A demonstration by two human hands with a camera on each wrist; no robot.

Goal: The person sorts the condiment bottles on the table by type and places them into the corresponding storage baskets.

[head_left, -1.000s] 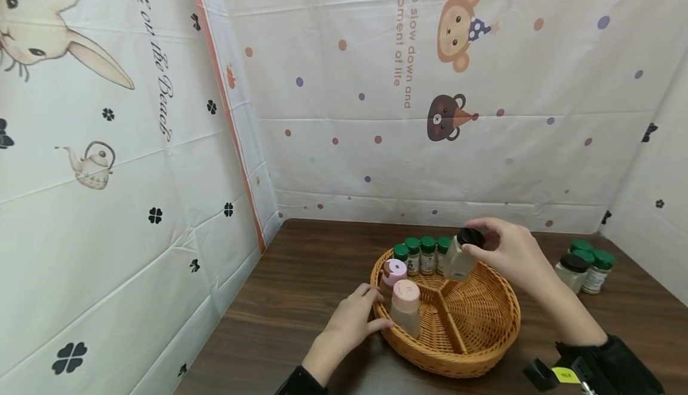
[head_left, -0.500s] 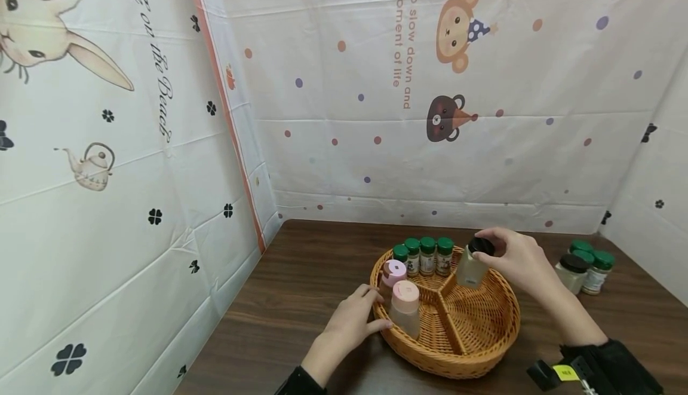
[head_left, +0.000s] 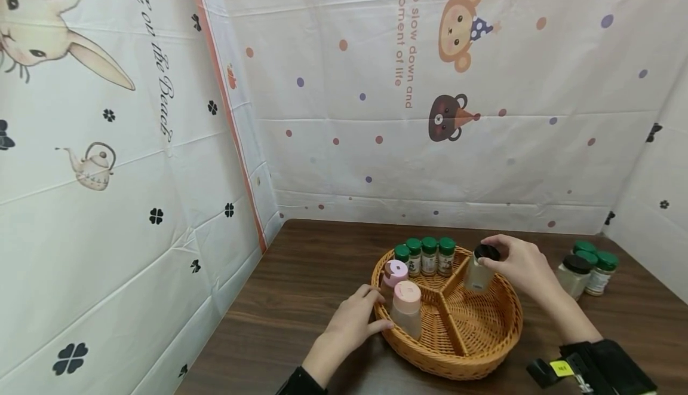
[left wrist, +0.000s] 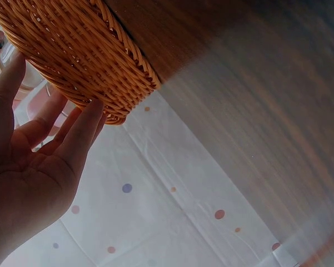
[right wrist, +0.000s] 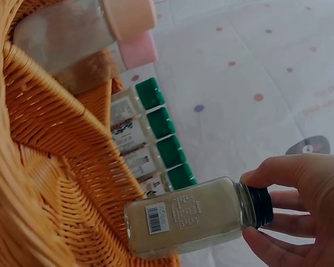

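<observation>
My right hand [head_left: 524, 266] holds a clear jar [head_left: 477, 276] of pale powder by its black lid, thumb and fingers around the cap. The jar [right wrist: 183, 217] is low in the right rear compartment of a round wicker basket [head_left: 451, 370], near the divider [head_left: 458, 274]; whether its base touches the bottom I cannot tell. My left hand [head_left: 352, 317] grips the basket's left rim, fingers over the edge and thumb on the near side. Beside it in the left compartment stand a pink-capped bottle [head_left: 407, 311] and a lilac-capped one [head_left: 395, 272]. Several green-capped spice jars [head_left: 429, 256] line the rear compartment.
To the right of the basket, on the dark wooden table [head_left: 301, 275], stand another black-lidded jar [head_left: 573, 275] and a group of green-capped jars [head_left: 601, 272]. Printed cloth [head_left: 344, 162] hangs behind and along both sides.
My right hand has carried the black-lidded jar rightward and down, from over the rear of the basket into its right compartment. The left hand stays on the rim.
</observation>
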